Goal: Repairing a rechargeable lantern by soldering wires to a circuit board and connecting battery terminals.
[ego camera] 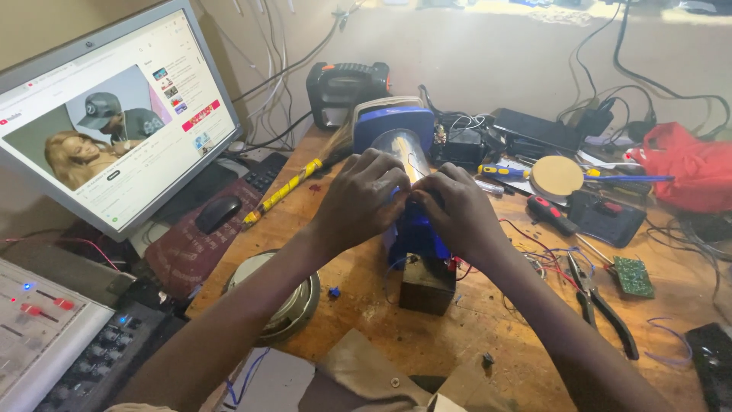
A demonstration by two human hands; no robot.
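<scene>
Nearest the camera, the person's two forearms are reaching out over the wooden surface (pixel 427 343), past a scrap of brown cardboard (pixel 366 366) lying at its near edge. The left hand (pixel 358 200) and the right hand (pixel 457 210) are meeting over a blue device (pixel 415 236) sitting near the middle of the surface. The left hand's fingers (pixel 381 172) are curling tightly round the top of the blue device, gripping it; the right hand's fingers (pixel 427 191) are bunching together and pinching at the same spot, though what they are holding there is hidden from where I am standing. A small dark block-shaped battery (pixel 427 284) is standing just in front of the blue device, touching its base. Behind the hands, a blue and white lamp housing (pixel 393 122) is standing upright. To the left, a round metal speaker (pixel 290 301) is lying near the left forearm, and a yellow-handled brush (pixel 293 187) is resting slantwise beyond it. To the right, black pliers (pixel 602 301) and a small green circuit board (pixel 633 276) are lying well apart from the hands. A monitor (pixel 114 130) is glowing at the far left.
</scene>
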